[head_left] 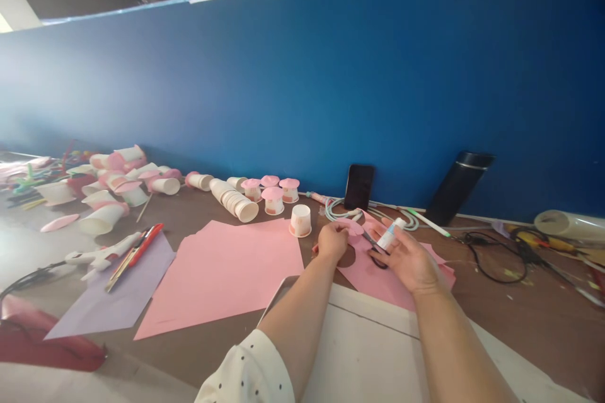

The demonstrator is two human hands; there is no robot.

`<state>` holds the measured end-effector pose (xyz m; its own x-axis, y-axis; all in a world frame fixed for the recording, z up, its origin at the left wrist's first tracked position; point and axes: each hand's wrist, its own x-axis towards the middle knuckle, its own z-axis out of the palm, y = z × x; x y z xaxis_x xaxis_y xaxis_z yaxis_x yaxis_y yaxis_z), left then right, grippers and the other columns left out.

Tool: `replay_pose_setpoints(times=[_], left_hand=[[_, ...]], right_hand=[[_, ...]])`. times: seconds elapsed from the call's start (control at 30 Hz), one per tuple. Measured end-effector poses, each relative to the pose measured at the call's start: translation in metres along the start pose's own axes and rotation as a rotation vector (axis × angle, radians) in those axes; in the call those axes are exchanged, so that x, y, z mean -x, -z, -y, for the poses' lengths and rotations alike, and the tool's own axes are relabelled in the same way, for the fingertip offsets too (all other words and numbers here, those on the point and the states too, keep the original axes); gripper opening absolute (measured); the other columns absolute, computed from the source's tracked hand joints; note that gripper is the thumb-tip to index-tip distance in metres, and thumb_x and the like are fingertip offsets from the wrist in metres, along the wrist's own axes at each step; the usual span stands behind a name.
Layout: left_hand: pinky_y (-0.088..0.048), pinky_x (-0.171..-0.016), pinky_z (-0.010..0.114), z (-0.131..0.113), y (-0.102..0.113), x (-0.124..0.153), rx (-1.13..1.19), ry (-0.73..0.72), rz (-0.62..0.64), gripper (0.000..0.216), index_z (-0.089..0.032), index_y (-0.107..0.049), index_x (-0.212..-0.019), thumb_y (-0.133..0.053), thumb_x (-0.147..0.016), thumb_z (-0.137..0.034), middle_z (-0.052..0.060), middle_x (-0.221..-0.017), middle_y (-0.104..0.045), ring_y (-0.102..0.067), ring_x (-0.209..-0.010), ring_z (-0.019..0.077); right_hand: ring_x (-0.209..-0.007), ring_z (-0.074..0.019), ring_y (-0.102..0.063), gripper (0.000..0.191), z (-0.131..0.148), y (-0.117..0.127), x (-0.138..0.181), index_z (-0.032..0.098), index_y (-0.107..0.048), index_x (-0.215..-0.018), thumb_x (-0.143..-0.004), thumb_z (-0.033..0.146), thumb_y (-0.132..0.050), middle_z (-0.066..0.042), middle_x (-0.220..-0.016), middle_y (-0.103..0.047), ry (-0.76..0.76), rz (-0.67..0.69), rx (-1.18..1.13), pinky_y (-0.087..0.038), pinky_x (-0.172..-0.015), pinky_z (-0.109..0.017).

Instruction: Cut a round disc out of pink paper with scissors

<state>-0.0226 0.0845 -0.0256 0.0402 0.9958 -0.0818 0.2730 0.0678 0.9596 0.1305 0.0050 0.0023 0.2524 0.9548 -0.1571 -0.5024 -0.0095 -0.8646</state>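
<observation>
My left hand (332, 243) is closed, its fingers pinching the edge of a pink paper disc (352, 227). A small white tube with a blue label (388, 237) lies in my right hand (410, 259), between the thumb and fingers. Just under those fingers are dark-handled scissors (373, 258), partly hidden, over a cut pink paper sheet (378, 283). An upright white paper cup (300, 220) with a pink patch stands left of my left hand. Behind it, several small cups carry pink disc tops (273, 192).
Left lie a pink sheet (227, 271), a purple sheet (123, 296), a red utility knife (144, 244), a glue gun (104, 255) and stacked paper cups (234, 200). A phone (359, 186), black flask (458, 187) and cables (501, 264) sit along the blue partition (302, 75).
</observation>
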Motion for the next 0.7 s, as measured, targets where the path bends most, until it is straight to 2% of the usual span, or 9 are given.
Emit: replay_pose_setpoints(times=[0.13, 0.27, 0.47, 0.57, 0.7], left_hand=[[-0.051, -0.094, 0.032, -0.005, 0.007, 0.009, -0.183, -0.012, 0.036, 0.026, -0.023, -0.081, -0.105, -0.066, -0.085, -0.02, 0.008, -0.107, -0.08, -0.072, -0.103, 0.0249], [-0.051, -0.094, 0.032, -0.005, 0.009, 0.013, -0.191, -0.002, 0.045, 0.028, -0.024, -0.08, -0.11, -0.064, -0.087, -0.022, 0.006, -0.114, -0.079, -0.072, -0.106, 0.0243], [-0.052, -0.095, 0.03, 0.0, 0.007, 0.014, -0.043, -0.095, 0.026, 0.028, -0.022, -0.08, -0.109, -0.06, -0.089, -0.018, 0.006, -0.113, -0.079, -0.072, -0.104, 0.0212], [-0.051, -0.099, 0.032, 0.002, 0.011, 0.021, -0.102, -0.096, 0.06, 0.028, -0.023, -0.081, -0.108, -0.062, -0.088, -0.018, 0.004, -0.112, -0.079, -0.071, -0.106, 0.0216], [-0.052, -0.098, 0.032, 0.001, 0.021, 0.032, -0.256, -0.092, 0.171, 0.034, -0.021, -0.079, -0.115, -0.071, -0.083, -0.019, 0.005, -0.106, -0.08, -0.072, -0.102, 0.0223]], right_hand=[[-0.144, -0.0345, -0.051, 0.046, 0.003, 0.002, -0.003, 0.028, -0.076, -0.109, -0.068, 0.047, -0.084, -0.008, -0.136, -0.072, 0.039, -0.129, -0.021, -0.059, -0.074, -0.039], [-0.139, -0.0324, -0.055, 0.041, 0.004, 0.003, -0.005, 0.027, -0.079, -0.102, -0.064, 0.042, -0.087, -0.008, -0.127, -0.076, 0.104, -0.228, -0.008, -0.055, -0.07, -0.032], [-0.118, -0.028, -0.068, 0.019, 0.003, -0.002, -0.006, 0.026, -0.08, -0.096, -0.078, 0.034, -0.079, -0.007, -0.099, -0.079, -0.022, -0.233, -0.047, -0.059, -0.071, -0.036], [-0.103, -0.024, -0.072, 0.01, 0.004, -0.005, -0.005, 0.025, -0.079, -0.094, -0.086, 0.027, -0.072, -0.006, -0.092, -0.079, -0.097, -0.207, -0.075, -0.061, -0.072, -0.037], [-0.089, -0.0202, -0.074, 0.009, 0.001, -0.005, -0.007, 0.023, -0.078, -0.092, -0.089, 0.024, -0.069, -0.005, -0.089, -0.079, -0.143, -0.203, -0.073, -0.063, -0.069, -0.037]])
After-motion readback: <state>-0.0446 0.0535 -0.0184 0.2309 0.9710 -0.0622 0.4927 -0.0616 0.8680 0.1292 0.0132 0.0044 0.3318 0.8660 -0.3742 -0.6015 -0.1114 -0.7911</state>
